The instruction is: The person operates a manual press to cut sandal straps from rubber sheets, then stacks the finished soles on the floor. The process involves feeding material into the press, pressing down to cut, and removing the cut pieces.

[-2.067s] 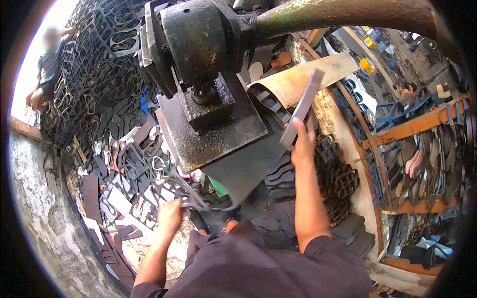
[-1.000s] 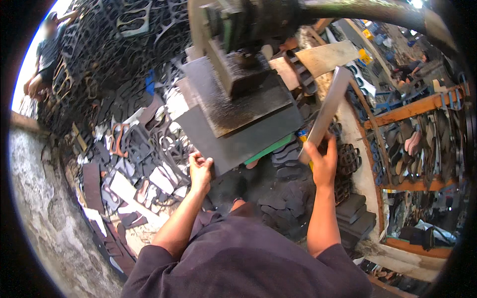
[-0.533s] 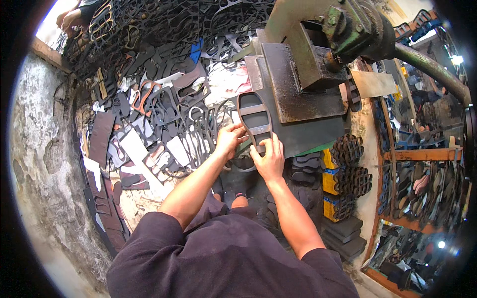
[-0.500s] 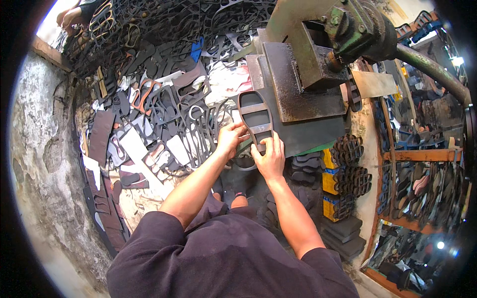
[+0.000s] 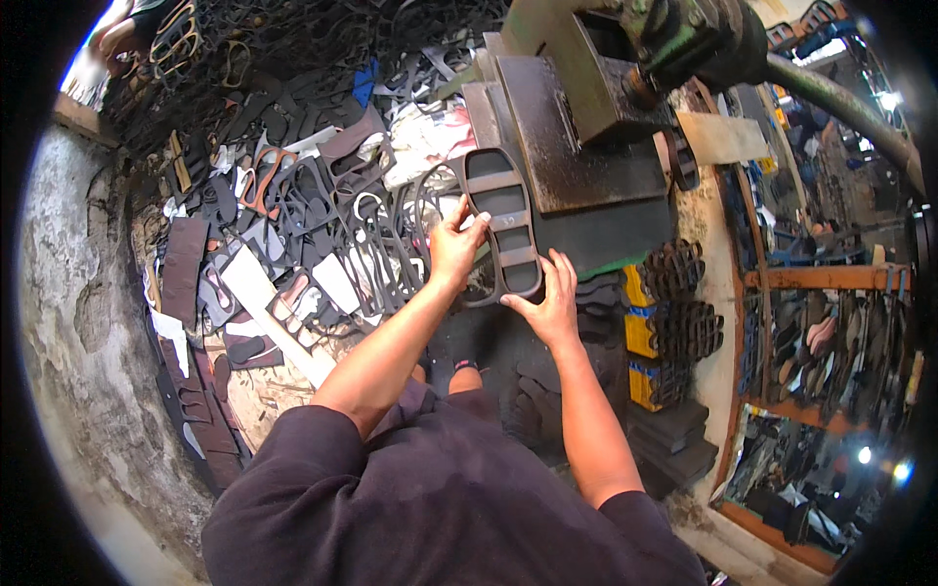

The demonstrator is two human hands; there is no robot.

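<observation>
A sole-shaped cutting die, a dark metal outline with crossbars, lies at the near left edge of a dark sheet under the press. My left hand is closed on the die's left rim, its thumb and index finger by a crossbar. At the die's near right end, my right hand has its fingers spread and its thumb against the rim. Just beyond the die is the press's thick, rusty metal plate.
Dark offcuts and ring-shaped scraps cover the left side. A green press head overhangs the far right. Stacked sole-shaped pieces stand by yellow boxes. A worn wall bounds the left; a shelf rack stands right.
My left hand has moved farther up the die's left side. My right hand's fingers have come off the near end and spread. The view has shifted slightly.
</observation>
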